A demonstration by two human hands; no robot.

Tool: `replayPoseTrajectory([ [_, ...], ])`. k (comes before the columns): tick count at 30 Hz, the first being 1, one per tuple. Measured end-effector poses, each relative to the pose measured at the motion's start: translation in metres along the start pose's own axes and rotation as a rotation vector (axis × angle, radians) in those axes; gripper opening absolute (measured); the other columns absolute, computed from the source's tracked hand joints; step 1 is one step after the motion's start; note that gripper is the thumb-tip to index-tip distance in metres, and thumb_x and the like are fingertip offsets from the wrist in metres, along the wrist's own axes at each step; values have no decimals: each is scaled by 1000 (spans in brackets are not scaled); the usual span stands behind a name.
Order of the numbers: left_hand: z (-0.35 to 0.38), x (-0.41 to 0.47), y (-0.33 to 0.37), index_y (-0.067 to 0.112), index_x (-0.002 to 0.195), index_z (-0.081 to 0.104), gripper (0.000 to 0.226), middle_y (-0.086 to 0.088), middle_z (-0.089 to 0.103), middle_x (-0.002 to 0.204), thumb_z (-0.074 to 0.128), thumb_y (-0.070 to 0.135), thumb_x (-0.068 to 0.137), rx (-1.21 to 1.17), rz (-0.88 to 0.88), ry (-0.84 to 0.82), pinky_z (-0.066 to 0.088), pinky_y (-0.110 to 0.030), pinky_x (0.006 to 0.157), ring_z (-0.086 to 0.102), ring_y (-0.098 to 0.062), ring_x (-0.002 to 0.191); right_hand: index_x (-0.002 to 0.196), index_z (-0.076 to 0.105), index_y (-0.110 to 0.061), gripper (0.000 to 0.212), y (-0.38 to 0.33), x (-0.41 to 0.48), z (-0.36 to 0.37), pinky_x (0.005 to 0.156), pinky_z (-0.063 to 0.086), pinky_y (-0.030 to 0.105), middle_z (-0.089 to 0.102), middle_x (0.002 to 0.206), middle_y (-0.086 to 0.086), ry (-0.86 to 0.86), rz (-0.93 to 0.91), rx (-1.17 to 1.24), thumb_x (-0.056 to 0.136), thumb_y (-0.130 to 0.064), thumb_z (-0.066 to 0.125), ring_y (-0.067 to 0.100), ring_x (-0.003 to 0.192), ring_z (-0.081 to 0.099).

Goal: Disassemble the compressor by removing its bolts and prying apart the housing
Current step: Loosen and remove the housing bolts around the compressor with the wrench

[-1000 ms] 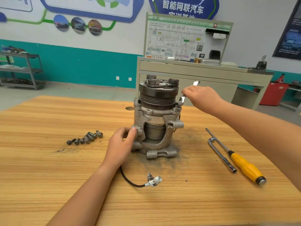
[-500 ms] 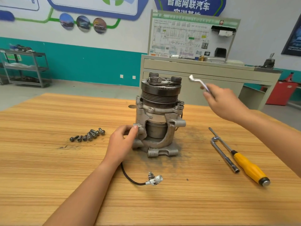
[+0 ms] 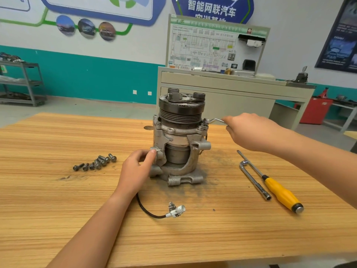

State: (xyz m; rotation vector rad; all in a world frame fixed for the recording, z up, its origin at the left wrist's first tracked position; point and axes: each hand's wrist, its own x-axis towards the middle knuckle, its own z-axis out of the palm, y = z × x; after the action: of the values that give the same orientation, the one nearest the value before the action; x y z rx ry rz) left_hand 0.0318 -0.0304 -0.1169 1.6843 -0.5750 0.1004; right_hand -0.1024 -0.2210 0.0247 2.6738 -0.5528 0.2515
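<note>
The left hand gripped a lug low on the compressor, upright mid-table, while the right hand clasped a wrench seated on a flange bolt. The cast housing looked heavy, rigid and probably greasy, so bracing at lugs seemed wisest.

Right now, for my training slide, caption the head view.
Left hand steadies the upright compressor while the right hand holds a wrench on a flange bolt.
</note>
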Motion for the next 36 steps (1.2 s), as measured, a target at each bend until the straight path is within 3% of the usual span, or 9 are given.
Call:
replayPoseTrajectory([
  [5, 1, 0, 0, 19, 89, 66, 20, 6, 66, 92, 51, 32, 93, 6, -4, 3, 38, -10, 69, 57, 1, 88, 134, 35, 2, 44, -25, -9, -15, 38, 22, 27, 35, 61, 8, 6, -90, -410, 90, 2, 44, 18, 48, 30],
  [9, 0, 1, 0, 22, 86, 65, 19, 7, 66, 90, 51, 32, 93, 1, -12, -4, 38, -11, 68, 57, 0, 88, 127, 46, -4, 36, -21, -3, -26, 37, 22, 26, 29, 59, 1, -18, -205, -550, 91, -2, 42, 16, 45, 28],
  [15, 0, 3, -1, 16, 90, 67, 21, 5, 66, 92, 51, 31, 93, 4, -12, 10, 38, -13, 70, 58, -5, 90, 103, 51, -9, 20, -2, 11, -22, 40, 23, 24, 34, 59, -3, -36, -258, -443, 95, -15, 34, 11, 48, 32],
  [22, 1, 5, -3, 12, 90, 68, 23, 4, 66, 89, 52, 27, 92, 15, 14, 12, 38, -4, 66, 58, -4, 87, 120, 46, -12, 29, 24, 48, 1, 40, 27, 23, 45, 65, -2, 68, -246, -435, 92, -3, 40, 13, 50, 41],
  [25, 1, 7, -3, 11, 91, 68, 23, 4, 67, 89, 52, 27, 92, 10, 15, 10, 38, -2, 65, 58, -2, 87, 126, 44, -7, 36, 26, 67, 24, 67, 48, 34, 62, 106, 10, 258, -296, -272, 92, 3, 40, 27, 88, 60],
  [28, 0, 7, -3, 12, 89, 68, 23, 5, 67, 89, 53, 29, 92, 2, 12, 10, 39, -9, 70, 59, -2, 88, 122, 52, 4, 35, 16, 85, 38, 101, 34, 43, 59, 120, 21, 390, -362, -107, 89, 10, 40, 32, 109, 57],
  [30, -1, 6, -2, 10, 89, 68, 24, 4, 68, 90, 52, 29, 92, 6, 13, 7, 40, -11, 72, 59, -2, 88, 124, 51, 4, 37, 11, 92, 40, 110, 22, 43, 57, 124, 21, 411, -372, -72, 89, 10, 40, 31, 116, 54],
  [34, -1, 6, -1, 9, 89, 68, 26, 4, 68, 89, 52, 29, 93, 21, 26, 1, 39, -3, 66, 59, 1, 84, 122, 53, -2, 31, 14, 84, 41, 109, 20, 40, 63, 114, 15, 477, -251, 29, 95, -2, 38, 27, 105, 59],
  [36, -1, 6, -2, 10, 89, 68, 25, 4, 68, 89, 52, 29, 93, 15, 23, 2, 39, -2, 65, 59, 1, 84, 123, 52, -2, 29, 13, 66, 38, 88, 38, 41, 66, 94, 14, 571, -125, 216, 98, -12, 38, 31, 85, 61],
])
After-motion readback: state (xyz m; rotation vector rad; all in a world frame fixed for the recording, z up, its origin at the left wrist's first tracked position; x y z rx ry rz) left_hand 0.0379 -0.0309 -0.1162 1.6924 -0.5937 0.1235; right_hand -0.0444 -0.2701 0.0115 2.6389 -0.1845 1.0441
